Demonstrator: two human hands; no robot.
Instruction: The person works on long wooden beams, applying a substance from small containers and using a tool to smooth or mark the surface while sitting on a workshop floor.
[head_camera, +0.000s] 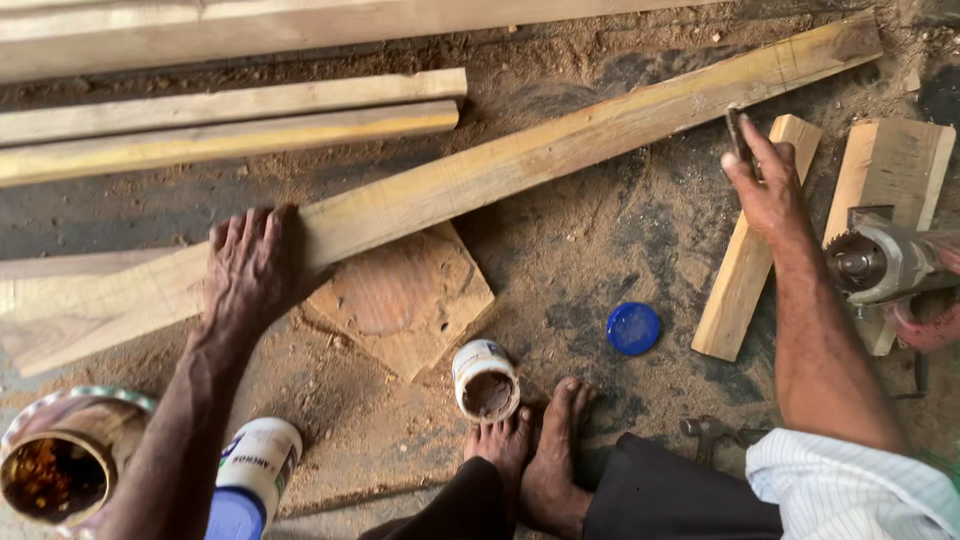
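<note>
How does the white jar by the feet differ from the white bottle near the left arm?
The white jar is open, brown paste showing, its blue lid lying apart; the white bottle keeps its blue cap on. The jar looks shorter than the bottle. Both lie on the sawdust floor.

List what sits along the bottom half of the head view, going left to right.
Open tin → white bottle with blue cap → open white jar → blue lid → short wood block → power tool.
</note>
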